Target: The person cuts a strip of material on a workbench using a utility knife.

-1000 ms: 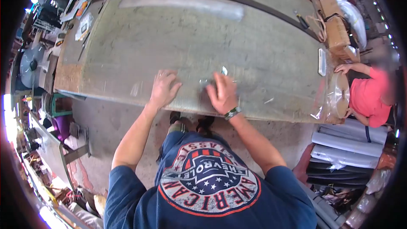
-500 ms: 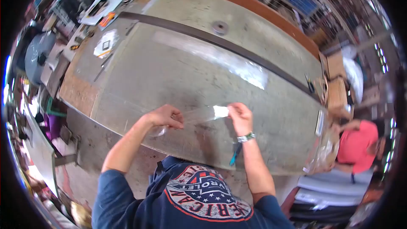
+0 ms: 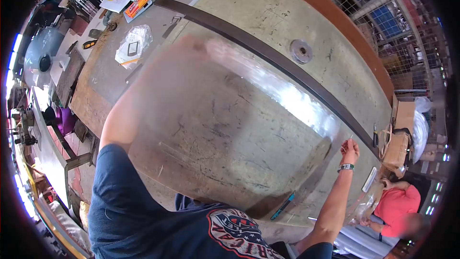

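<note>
My left arm reaches far across the worktable, and my left hand (image 3: 194,45) is smeared by motion near the left end of a shiny clear plastic strip (image 3: 287,98). Its fingers cannot be made out. The strip lies along a long dark metal bar (image 3: 258,48). Close to the strip's right end, my right hand (image 3: 350,150) is closed in a pinch, with a small pale tip showing above the fingers. What it holds is too small to name. A teal-handled tool (image 3: 282,206) lies on the table left of my right forearm.
A round metal disc (image 3: 301,51) sits beyond the bar. At the left lie a white sheet with a small frame (image 3: 132,48) and an orange box (image 3: 138,7). Cardboard boxes (image 3: 396,153) stand at the right end, near a person in a red shirt (image 3: 397,206).
My hands have moved apart from the clear piece stretched between them near the table's front edge. The left has swung forward to the far left, the right outward to the right.
</note>
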`<state>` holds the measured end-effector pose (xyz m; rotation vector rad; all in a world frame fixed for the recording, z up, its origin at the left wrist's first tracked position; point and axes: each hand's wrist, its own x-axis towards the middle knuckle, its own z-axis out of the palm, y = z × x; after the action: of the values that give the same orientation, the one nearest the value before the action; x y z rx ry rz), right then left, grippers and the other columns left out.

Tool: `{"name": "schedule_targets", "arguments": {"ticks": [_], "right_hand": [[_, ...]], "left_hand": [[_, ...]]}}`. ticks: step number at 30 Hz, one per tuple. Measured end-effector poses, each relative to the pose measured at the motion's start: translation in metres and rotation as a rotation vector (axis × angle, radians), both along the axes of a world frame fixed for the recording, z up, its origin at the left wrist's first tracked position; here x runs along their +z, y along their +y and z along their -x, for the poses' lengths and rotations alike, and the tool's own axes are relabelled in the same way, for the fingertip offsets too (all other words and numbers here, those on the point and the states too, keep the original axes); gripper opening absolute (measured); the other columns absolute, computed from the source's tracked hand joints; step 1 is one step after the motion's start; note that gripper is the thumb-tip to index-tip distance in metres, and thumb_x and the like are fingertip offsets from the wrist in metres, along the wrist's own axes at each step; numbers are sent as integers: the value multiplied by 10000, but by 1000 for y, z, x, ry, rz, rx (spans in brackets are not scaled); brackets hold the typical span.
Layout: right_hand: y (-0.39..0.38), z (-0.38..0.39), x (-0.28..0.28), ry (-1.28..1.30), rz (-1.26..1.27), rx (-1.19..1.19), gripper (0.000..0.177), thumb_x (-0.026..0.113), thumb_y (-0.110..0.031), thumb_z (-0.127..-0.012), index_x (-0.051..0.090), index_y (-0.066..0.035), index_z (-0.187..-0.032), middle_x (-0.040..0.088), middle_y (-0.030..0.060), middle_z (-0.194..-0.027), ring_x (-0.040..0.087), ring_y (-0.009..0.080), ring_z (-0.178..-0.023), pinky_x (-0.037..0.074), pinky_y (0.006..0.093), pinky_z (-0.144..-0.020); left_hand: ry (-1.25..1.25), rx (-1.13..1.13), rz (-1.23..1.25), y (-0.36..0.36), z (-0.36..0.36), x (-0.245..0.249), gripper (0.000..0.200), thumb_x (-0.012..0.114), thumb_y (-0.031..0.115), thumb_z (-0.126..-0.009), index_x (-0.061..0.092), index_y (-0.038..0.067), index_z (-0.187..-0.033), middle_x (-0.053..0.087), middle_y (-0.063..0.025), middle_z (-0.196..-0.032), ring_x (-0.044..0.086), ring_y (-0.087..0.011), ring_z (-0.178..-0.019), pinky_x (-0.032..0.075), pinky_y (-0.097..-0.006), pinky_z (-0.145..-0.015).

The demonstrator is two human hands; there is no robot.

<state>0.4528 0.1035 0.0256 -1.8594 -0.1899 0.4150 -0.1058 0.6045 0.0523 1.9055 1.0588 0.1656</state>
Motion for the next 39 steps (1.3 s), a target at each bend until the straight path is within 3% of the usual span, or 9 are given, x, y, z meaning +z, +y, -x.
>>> {"name": "schedule_targets", "arguments": {"ticks": [5, 9, 10, 13, 15, 23, 30, 36, 39], "right_hand": [[27, -29, -34, -152, 200, -3, 114, 777, -233, -938, 716, -137, -939, 700, -24, -816, 627, 65, -706, 448, 226, -581], [37, -30, -64, -128, 147, -18, 72, 716, -121, -950, 709, -74, -897, 666, 3, -783, 585, 95, -697, 465, 274, -593], [38, -38, -62, -182, 532, -22, 80, 735, -100, -922, 730, -54, -987, 675, 3, -804, 604, 116, -682, 476, 285, -578], [42, -20, -63, -324, 343, -27, 192, 792, -176, -902, 721, -4, -950, 714, 20, -809, 615, 102, -726, 504, 281, -678], [48, -14, -58, -131, 226, -37, 127, 793, -112, -902, 721, -11, -929, 713, 4, -810, 615, 81, -732, 503, 260, -678], [36, -12, -80, -208, 68, -74, 99, 716, -100, -968, 735, -9, -1001, 686, -26, -844, 590, 63, -734, 489, 247, -672], [36, -5, -73, -132, 37, -92, 183, 638, -95, -1015, 738, -28, -1152, 688, -31, -904, 597, 67, -797, 497, 252, -695], [40, 4, -52, -56, -30, -363, 283, 611, -262, -1059, 718, -85, -1253, 736, 14, -1069, 657, 106, -944, 492, 254, -789], [35, 25, -38, -247, -71, -371, 348, 574, -331, -1077, 701, -85, -1288, 737, 33, -1117, 664, 106, -971, 499, 276, -790]], "left_hand": [[7, 196, -389, 24, -44, -45, 237, 800, 237, -826, 736, 13, -867, 726, -117, -941, 690, -245, -917, 532, -377, -800], [-67, 199, -886, 39, -22, -133, 196, 787, 199, -823, 749, 42, -933, 699, -142, -1185, 628, -326, -1153, 491, -432, -1008], [-2, 251, -729, 18, -40, -97, 186, 783, 183, -840, 750, 39, -953, 695, -154, -1239, 637, -334, -1164, 488, -434, -1014], [-21, 146, -842, 22, -39, -104, 188, 800, 214, -869, 756, 37, -918, 682, -151, -1316, 617, -329, -1170, 439, -442, -1017], [-25, 216, -708, 18, -40, -102, 204, 798, 217, -886, 739, 25, -921, 672, -129, -1343, 556, -311, -1220, 405, -424, -1055], [-62, 201, -772, 11, -42, -93, 161, 758, 166, -928, 728, 14, -972, 673, -128, -1337, 567, -289, -1226, 393, -416, -1080], [-397, 500, -407, 19, -35, -110, 304, 630, 242, -1049, 698, -38, -1144, 703, -133, -1222, 641, -225, -1116, 459, -344, -1013], [-375, 592, -476, 46, -10, -142, 389, 533, 288, -1098, 683, -49, -1223, 708, -125, -1184, 654, -206, -1072, 478, -333, -989], [-400, 588, -513, 48, 1, -142, 398, 518, 292, -1104, 682, -51, -1224, 713, -140, -1151, 655, -209, -1071, 479, -334, -988]]}}
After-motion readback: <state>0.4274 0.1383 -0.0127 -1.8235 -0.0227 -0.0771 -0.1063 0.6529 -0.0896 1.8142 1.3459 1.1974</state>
